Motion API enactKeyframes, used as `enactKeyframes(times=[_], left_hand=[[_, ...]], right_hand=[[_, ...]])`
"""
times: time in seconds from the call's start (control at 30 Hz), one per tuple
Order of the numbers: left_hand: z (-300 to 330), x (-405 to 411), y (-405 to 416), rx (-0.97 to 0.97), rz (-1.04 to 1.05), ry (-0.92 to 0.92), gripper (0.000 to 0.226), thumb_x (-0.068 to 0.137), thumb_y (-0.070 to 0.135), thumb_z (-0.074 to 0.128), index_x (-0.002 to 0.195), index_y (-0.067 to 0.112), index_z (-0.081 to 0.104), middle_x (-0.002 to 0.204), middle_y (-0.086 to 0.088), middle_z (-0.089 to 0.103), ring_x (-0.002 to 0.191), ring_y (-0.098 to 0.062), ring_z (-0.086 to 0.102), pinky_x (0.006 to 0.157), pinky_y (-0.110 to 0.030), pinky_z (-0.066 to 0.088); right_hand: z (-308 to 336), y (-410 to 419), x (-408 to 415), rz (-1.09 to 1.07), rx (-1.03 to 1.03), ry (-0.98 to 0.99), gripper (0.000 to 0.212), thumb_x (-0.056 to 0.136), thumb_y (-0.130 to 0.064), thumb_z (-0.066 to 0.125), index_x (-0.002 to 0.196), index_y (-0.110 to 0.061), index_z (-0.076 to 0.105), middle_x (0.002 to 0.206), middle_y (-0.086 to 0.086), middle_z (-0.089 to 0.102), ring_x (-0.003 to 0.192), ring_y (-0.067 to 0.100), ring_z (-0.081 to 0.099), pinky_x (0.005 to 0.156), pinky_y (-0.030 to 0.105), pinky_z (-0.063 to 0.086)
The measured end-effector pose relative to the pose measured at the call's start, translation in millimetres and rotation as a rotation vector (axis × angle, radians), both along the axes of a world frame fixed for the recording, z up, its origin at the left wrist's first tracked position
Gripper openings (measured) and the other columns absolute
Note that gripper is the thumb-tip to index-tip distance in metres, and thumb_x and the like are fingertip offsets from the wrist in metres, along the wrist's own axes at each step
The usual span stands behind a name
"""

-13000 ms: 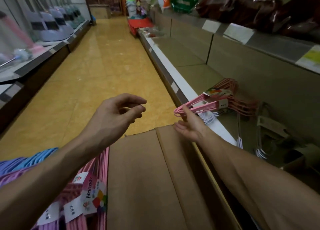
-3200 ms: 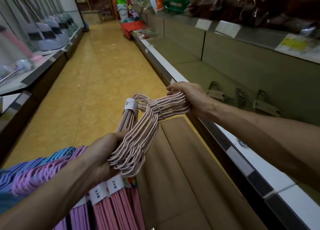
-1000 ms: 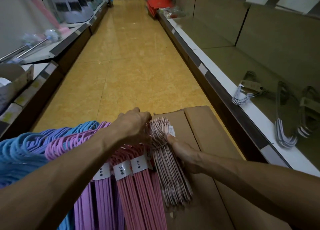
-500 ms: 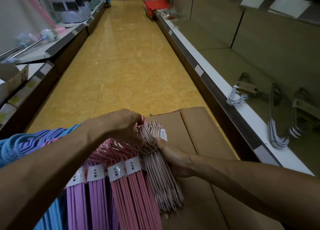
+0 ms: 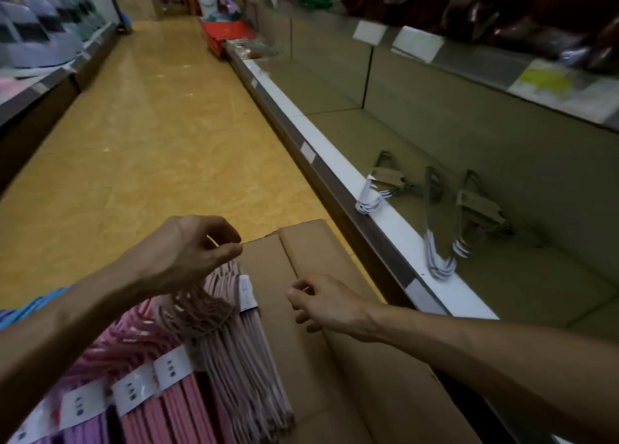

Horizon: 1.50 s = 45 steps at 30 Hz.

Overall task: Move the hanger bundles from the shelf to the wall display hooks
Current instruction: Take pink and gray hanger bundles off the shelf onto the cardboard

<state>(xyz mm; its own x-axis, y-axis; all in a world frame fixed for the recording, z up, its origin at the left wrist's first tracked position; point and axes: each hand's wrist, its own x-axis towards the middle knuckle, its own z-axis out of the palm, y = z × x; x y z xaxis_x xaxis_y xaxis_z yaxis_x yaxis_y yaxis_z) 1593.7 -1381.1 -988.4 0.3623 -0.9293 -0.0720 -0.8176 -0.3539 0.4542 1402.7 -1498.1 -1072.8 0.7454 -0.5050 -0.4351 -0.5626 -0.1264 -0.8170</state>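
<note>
Hanging among the other bundles at lower left, the pale pink hanger bundle (image 5: pixel 231 336) sits just under the left hand (image 5: pixel 187 252), whose loosely curled fingers grip nothing; the right hand (image 5: pixel 321 304), relaxed and empty, hovers beside it over the cardboard box (image 5: pixel 335 376).

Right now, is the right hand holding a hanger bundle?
No, the right hand hovers over the cardboard box with loosely curled fingers holding nothing, apart from the pale pink bundle.

Left hand (image 5: pixel 187 252) loosely curled above pale pink hanger bundle (image 5: pixel 234 336), right hand (image 5: pixel 325 304) empty over cardboard box (image 5: pixel 335 393), grey hanger bundles (image 5: pixel 435 209) on shelf (image 5: pixel 418 239)
</note>
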Motion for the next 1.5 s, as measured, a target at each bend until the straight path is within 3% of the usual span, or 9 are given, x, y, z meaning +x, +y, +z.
enactKeyframes(times=[0.13, 0.3, 0.5, 0.6, 0.87, 1.07, 1.17, 1.3, 1.5], left_hand=[[3, -20, -18, -0.127, 0.004, 0.091, 0.010, 0.092, 0.037, 0.059, 0.099, 0.037, 0.067, 0.096, 0.020, 0.065, 0.091, 0.006, 0.061, 0.071, -0.014, 0.047], [7, -46, -42, -0.250, 0.050, 0.254, 0.012, 0.093, 0.033, 0.062, 0.099, 0.033, 0.072, 0.097, 0.016, 0.071, 0.090, 0.004, 0.064, 0.074, -0.018, 0.048], [2, -84, -73, -0.281, 0.058, 0.430, 0.013, 0.096, 0.024, 0.059, 0.102, 0.028, 0.070, 0.094, 0.005, 0.072, 0.086, -0.006, 0.069, 0.086, -0.036, 0.057], [-4, -103, -90, -0.270, 0.032, 0.470, 0.013, 0.097, 0.022, 0.059, 0.104, 0.027, 0.069, 0.095, 0.002, 0.072, 0.089, -0.011, 0.070, 0.085, -0.038, 0.058], [-15, -155, -140, -0.270, -0.046, 0.539, 0.017, 0.098, 0.023, 0.056, 0.113, 0.027, 0.063, 0.098, 0.006, 0.066, 0.088, -0.007, 0.067, 0.069, -0.018, 0.054], [-15, -176, -161, -0.267, -0.083, 0.570, 0.016, 0.098, 0.024, 0.056, 0.112, 0.026, 0.065, 0.091, 0.007, 0.067, 0.085, -0.008, 0.069, 0.078, -0.027, 0.058], [-16, -177, -164, -0.249, -0.092, 0.554, 0.018, 0.099, 0.023, 0.056, 0.114, 0.024, 0.065, 0.092, 0.007, 0.066, 0.086, -0.008, 0.069, 0.080, -0.029, 0.058], [-20, -169, -161, -0.233, -0.088, 0.531, 0.017, 0.099, 0.021, 0.056, 0.114, 0.023, 0.064, 0.095, 0.005, 0.065, 0.086, -0.008, 0.068, 0.068, -0.016, 0.054], [-24, -149, -153, -0.224, -0.010, 0.515, 0.021, 0.099, 0.025, 0.054, 0.119, 0.024, 0.061, 0.105, 0.005, 0.062, 0.089, -0.011, 0.067, 0.066, -0.018, 0.055]], right_hand=[[20, -27, -42, -0.067, -0.003, -0.097, 0.027, 0.102, -0.029, 0.051, 0.117, -0.008, 0.059, 0.107, 0.014, 0.065, 0.092, 0.025, 0.070, 0.076, 0.034, 0.061], [44, -73, -97, -0.419, -0.070, -0.179, 0.039, 0.102, -0.032, 0.052, 0.102, 0.006, 0.061, 0.076, 0.012, 0.063, 0.057, 0.019, 0.061, 0.048, 0.032, 0.050], [44, -137, -156, -0.725, -0.257, -0.111, 0.047, 0.101, -0.043, 0.050, 0.066, -0.012, 0.059, 0.050, 0.000, 0.056, 0.038, 0.009, 0.049, 0.038, 0.020, 0.036], [36, -169, -173, -0.900, -0.331, -0.108, 0.040, 0.098, -0.040, 0.056, 0.070, -0.011, 0.062, 0.050, 0.003, 0.057, 0.035, 0.011, 0.051, 0.030, 0.016, 0.033], [16, -214, -177, -0.951, 0.020, -0.137, 0.036, 0.089, -0.046, 0.069, 0.100, -0.012, 0.066, 0.069, 0.008, 0.064, 0.043, 0.017, 0.056, 0.038, 0.019, 0.036], [5, -224, -181, -0.901, 0.052, -0.168, 0.027, 0.088, -0.034, 0.073, 0.108, -0.018, 0.068, 0.077, 0.006, 0.066, 0.052, 0.018, 0.058, 0.035, 0.021, 0.037], [5, -231, -185, -0.921, -0.017, -0.220, 0.019, 0.090, -0.027, 0.071, 0.106, -0.018, 0.069, 0.090, 0.007, 0.069, 0.068, 0.022, 0.060, 0.039, 0.021, 0.042], [2, -229, -197, -0.866, -0.114, -0.273, 0.014, 0.090, -0.026, 0.069, 0.102, -0.024, 0.074, 0.083, 0.007, 0.073, 0.070, 0.024, 0.062, 0.056, 0.031, 0.048], [14, -209, -182, -0.742, -0.170, -0.335, 0.022, 0.097, -0.021, 0.061, 0.078, -0.014, 0.070, 0.061, 0.002, 0.065, 0.053, 0.016, 0.060, 0.047, 0.025, 0.041]])
